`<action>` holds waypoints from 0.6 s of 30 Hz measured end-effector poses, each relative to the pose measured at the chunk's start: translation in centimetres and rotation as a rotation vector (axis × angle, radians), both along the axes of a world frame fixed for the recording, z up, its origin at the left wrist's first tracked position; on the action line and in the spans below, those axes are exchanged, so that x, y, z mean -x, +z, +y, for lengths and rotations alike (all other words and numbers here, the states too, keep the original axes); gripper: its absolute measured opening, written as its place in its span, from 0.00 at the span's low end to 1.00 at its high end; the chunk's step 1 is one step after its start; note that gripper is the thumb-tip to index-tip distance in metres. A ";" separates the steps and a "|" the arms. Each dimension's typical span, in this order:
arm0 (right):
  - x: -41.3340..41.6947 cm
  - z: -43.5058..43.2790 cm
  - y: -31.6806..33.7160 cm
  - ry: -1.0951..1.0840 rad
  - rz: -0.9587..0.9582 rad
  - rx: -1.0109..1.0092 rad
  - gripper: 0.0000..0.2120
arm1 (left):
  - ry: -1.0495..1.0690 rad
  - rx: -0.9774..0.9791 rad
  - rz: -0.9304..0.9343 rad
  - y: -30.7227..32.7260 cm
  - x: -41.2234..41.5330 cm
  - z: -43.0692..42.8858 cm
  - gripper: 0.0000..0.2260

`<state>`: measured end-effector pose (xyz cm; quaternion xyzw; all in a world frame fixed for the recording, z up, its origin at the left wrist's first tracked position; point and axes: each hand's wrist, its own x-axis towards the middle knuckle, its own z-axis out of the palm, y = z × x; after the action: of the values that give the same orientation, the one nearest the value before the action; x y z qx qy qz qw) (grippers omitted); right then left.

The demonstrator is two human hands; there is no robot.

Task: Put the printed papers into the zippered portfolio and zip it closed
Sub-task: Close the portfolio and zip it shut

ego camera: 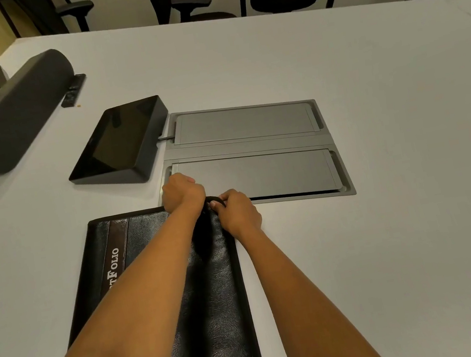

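Two grips, left hand (183, 194) and right hand (238, 213), clenched on far corner of portfolio (217, 276)

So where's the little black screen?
In the head view the black screen sits left of centre on the white table, just left of the grey cable hatch and beyond the portfolio.

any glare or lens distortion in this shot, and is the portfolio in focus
Head view: the wide-angle lens bows the table edges; the light is dim and warm. Head view: soft sheen on the portfolio leather and faint reflections on the tablet screen, no hard glare. Head view: a dark shadow patch sits on the portfolio near its far edge, and its lettering reads sharp.
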<state>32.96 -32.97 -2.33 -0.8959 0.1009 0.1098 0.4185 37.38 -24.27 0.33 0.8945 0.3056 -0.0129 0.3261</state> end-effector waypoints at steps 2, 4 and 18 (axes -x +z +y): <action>0.1 -0.1 0.0 -0.006 0.003 -0.008 0.14 | -0.043 -0.044 0.041 0.1 -0.3 -0.1 0.12; 0.2 -0.1 0.0 -0.011 -0.001 -0.018 0.13 | -0.126 -0.135 0.141 0.5 -0.5 0.0 0.15; 1.7 -0.5 -0.7 -0.159 -0.078 -0.483 0.09 | -0.503 -0.104 0.839 3.9 -4.0 0.2 0.15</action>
<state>31.21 -33.45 -3.06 -0.7627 0.1257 0.0630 0.6313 41.39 -24.05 4.23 0.8733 0.1854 -0.4352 0.1168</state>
